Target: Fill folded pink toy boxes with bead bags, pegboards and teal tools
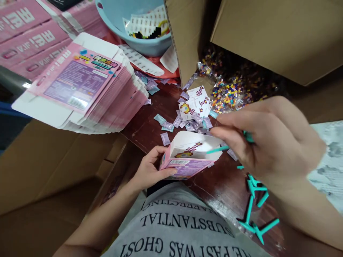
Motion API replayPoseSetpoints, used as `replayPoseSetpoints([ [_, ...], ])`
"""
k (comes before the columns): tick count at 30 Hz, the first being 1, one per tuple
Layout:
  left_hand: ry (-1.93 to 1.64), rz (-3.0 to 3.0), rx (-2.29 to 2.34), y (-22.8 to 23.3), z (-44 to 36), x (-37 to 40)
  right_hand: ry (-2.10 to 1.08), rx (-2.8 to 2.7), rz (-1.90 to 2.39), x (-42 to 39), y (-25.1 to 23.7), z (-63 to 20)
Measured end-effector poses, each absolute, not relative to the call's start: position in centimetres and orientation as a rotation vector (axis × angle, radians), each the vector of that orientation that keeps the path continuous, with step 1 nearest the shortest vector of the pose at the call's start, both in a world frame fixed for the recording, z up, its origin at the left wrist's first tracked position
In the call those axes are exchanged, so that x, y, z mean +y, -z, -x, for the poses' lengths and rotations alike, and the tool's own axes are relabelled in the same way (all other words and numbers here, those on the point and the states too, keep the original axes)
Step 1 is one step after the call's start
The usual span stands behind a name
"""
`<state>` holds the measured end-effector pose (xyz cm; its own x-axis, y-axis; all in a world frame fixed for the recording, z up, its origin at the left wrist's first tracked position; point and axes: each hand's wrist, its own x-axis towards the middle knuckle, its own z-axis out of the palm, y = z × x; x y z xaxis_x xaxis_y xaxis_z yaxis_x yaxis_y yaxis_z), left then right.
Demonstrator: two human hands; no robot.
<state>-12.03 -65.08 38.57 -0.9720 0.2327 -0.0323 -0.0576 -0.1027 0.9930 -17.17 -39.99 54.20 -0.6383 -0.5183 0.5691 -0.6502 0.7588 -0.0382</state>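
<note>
We see left hand (148, 170) gripping small pink box (187, 157) at near edge of dark table (150, 125), fingers curled round its left end, open top facing up. Right hand (268, 137) hovers just right of box, fingers pinched on teal plastic piece (217, 150) (tip over box opening). More teal pieces (254, 210) lie near right. Stack of flat pink cartons (80, 85) sits far left; blue basin (128, 21) beyond.

Small box (187, 159) between left hand (150, 169) and right hand (270, 142), flat-carton stack (80, 85) behind-left.
</note>
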Motion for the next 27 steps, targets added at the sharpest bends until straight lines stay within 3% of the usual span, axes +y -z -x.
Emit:
replayPoseSetpoints([
  [5, -2.194, -0.217, 1.939, -37.8, 11.5, -65.0, -0.315, -2.311, -1.052, -42.1, -52.5, 16.5],
  [9, -2.349, 0.130, 1.893, -36.7, 10.9, -67.4, -0.464, -2.575, -0.701, -38.3, -48.7, 16.4],
  [11, -2.450, 0.253, 1.965, -36.1, 10.6, -68.5, -0.342, -2.916, -0.537, -36.2, -45.6, 15.2],
  [14, -2.461, 0.159, 2.067, -35.6, 10.6, -68.7, -0.105, -3.418, -0.274, -35.0, -40.3, 12.4],
  [17, -2.421, -0.041, 2.084, -35.5, 11.1, -67.2, -0.199, -3.543, -0.101, -34.7, -37.3, 10.3],
  [19, -2.463, -0.199, 2.100, -35.7, 11.7, -66.0, -0.501, -3.438, -0.149, -33.8, -37.9, 9.5],
  [22, -2.454, -0.526, 2.093, -36.4, 12.4, -64.4, -0.921, -2.922, -0.238, -32.4, -43.0, 8.9],
  [24, -2.424, -0.692, 2.064, -36.9, 12.6, -63.4, -0.934, -2.612, -0.377, -32.6, -47.6, 8.6],
  [27, -2.393, -0.825, 2.007, -37.5, 12.3, -61.8, -0.667, -2.553, -0.767, -34.9, -52.7, 8.8],
])
